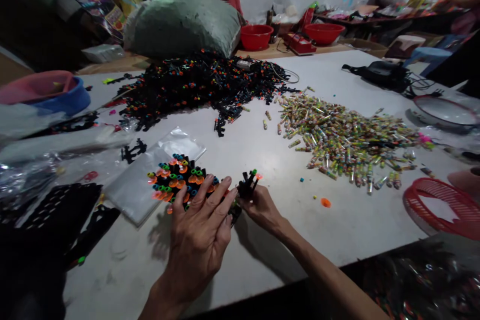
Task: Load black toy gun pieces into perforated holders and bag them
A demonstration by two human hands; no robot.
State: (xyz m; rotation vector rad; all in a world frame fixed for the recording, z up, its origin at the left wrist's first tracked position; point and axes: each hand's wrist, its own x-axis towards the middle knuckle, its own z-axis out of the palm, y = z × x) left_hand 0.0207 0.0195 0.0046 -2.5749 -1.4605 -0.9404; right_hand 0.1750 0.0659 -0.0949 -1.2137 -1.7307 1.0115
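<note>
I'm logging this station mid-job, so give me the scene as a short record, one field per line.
Left hand: fingers spread over a colour-tipped black bundle
Right hand: pinching a black piece with green and orange tips, beside the bundle
Far pile: black parts with coloured bits, in front of a large pale sack
Right pile: small clear tubes with coloured contents
Left side: flat plastic bag on the table
Loose: orange disc, right of the right hand
Right edge: red basket
Bundle count: cannot tell, partly covered

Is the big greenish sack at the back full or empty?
Full, or nearly so: the sack stands rounded and bulging rather than lying flat. What is inside cannot be seen.
</note>
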